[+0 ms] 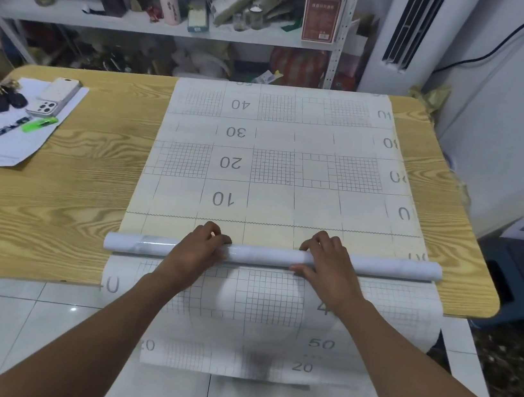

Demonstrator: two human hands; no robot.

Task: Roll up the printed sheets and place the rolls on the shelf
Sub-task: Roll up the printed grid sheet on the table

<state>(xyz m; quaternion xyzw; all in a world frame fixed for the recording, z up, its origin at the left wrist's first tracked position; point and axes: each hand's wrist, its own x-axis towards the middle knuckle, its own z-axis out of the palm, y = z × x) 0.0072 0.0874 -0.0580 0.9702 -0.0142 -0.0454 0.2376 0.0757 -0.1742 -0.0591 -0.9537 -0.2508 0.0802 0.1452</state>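
A printed sheet (275,166) with grid squares and numbers lies flat along the wooden table (52,195). Across its near part lies a thin white roll (266,254), running left to right. My left hand (200,247) is curled over the roll left of its middle. My right hand (328,265) grips it right of the middle, fingers over the top and thumb on the near side. Another gridded sheet (267,320) hangs from under the roll over the table's near edge toward the floor. A white metal shelf (163,28) stands behind the table.
On the table's left lie a sheet of paper (10,136) with two phones (56,98), keys, a green lighter (40,124) and a dark strip. The shelf is crowded with bottles, boxes and bags. A white air conditioner (411,34) stands at the back right. My feet show on the tiled floor below.
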